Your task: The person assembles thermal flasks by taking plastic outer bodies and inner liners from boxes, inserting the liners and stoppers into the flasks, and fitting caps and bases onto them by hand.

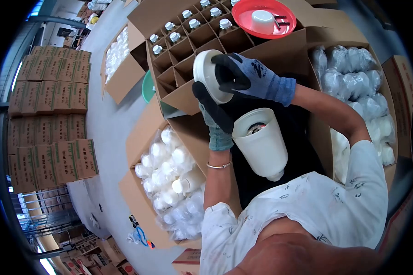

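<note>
My left hand [214, 112], in a grey-green glove with dark fingers, holds the lower rim of a round white lid [207, 75]. My right hand [245, 77], in a blue glove with dark fingers, is closed at the lid's open side; whether its fingertips hold anything else is hidden. Just below the hands, a large white container [264, 149] lies tilted on the dark lap, its open mouth toward the hands and something small and shiny inside. Behind the lid stands a divided carton [181, 98] with white-capped bottles [194, 24].
A red bowl [287, 31] with a white cup and dark pieces sits on the divided carton. Cartons of bagged white items stand left [133, 201] and right [390, 151]. A green basin [147, 87] is partly hidden. Stacked cartons [46, 91] stand far left.
</note>
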`<state>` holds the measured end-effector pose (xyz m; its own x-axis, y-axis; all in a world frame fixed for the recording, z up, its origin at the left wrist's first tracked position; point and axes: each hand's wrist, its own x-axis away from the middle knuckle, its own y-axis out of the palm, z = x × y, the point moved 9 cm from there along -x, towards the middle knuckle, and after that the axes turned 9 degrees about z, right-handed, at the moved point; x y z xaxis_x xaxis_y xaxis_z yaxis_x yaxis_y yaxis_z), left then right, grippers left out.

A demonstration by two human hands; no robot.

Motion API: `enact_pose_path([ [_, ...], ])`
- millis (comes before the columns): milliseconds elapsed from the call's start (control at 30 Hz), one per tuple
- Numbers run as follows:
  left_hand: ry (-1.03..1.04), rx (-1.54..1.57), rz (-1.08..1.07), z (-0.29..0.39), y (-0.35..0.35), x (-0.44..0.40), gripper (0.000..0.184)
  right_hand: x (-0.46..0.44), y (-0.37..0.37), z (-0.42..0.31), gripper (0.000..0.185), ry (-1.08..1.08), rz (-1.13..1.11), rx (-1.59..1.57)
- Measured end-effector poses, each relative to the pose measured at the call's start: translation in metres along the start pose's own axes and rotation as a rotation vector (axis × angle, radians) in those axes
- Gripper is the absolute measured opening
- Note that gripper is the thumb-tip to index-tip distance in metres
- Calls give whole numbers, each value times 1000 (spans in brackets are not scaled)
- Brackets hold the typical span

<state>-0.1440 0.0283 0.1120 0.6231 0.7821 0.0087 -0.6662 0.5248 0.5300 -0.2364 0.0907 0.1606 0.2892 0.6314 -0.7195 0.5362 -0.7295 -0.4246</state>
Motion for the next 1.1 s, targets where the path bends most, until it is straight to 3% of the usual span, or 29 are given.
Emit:
enact_pose_path([
  [67, -28, 124, 57, 0, 11, 10, 62, 4, 2, -3, 63, -15, 70, -2],
  [133, -50, 161, -34, -6, 9, 8, 70, -4, -3, -26, 57, -258, 141, 233],
  [200, -144, 284, -52, -11, 14, 11, 74, -10, 4, -20, 52, -314, 104, 277],
  [267, 314, -133, 51, 18, 8, 9, 66, -13, 17, -1, 48, -76, 2, 258],
  [300, 601, -436, 67, 38, 15, 13, 63, -8, 13, 15, 40, 217, 76, -223],
  [333, 888, -741, 82, 56, 28, 22, 61, -4, 26, 24, 38, 399, -17, -737],
  [367, 1038, -1027, -10, 66, 43, 29, 59, 4, 37, 32, 37, 645, -55, -1216],
  [400, 1135, -1135, -172, 68, 49, 31, 65, 11, 40, 34, 38, 685, -173, -1431],
  [433, 1128, -1173, -357, 67, 45, 30, 65, 20, 42, 35, 38, 747, -301, -1624],
  [500, 1060, -1254, -614, 52, 43, 36, 64, 50, 36, 50, 34, 707, -332, -1423],
  [567, 797, -1010, -625, 35, 10, 33, 58, 73, 21, 67, 29, 169, -543, -616],
  [600, 633, -933, -624, 26, -5, 35, 56, 90, 24, 101, 32, 553, -621, -265],
  [700, 383, -882, -685, -13, -24, 50, 51, 104, -2, 108, 38, 703, -317, -502],
  [733, 405, -882, -682, -14, -23, 53, 52, 102, -5, 93, 39, 713, -189, -570],
  [833, 390, -845, -727, -14, -11, 56, 54, 91, 7, 42, 44, 649, -145, -516],
  [867, 282, -879, -722, -26, -14, 55, 55, 96, 14, 40, 43, 666, -132, -373],
  [900, 362, -914, -742, -31, -25, 56, 54, 105, 30, 33, 40, 828, -305, -457],
  [1000, 490, -1003, -693, -27, -39, 71, 46, 114, 50, 28, 40, 598, -387, -263],
  [1033, 362, -1029, -687, -28, -37, 80, 43, 117, 56, 22, 41, 575, -435, -256],
  [1100, 401, -1096, -683, -19, -26, 101, 53, 123, 71, 16, 44, 597, -570, -411],
])
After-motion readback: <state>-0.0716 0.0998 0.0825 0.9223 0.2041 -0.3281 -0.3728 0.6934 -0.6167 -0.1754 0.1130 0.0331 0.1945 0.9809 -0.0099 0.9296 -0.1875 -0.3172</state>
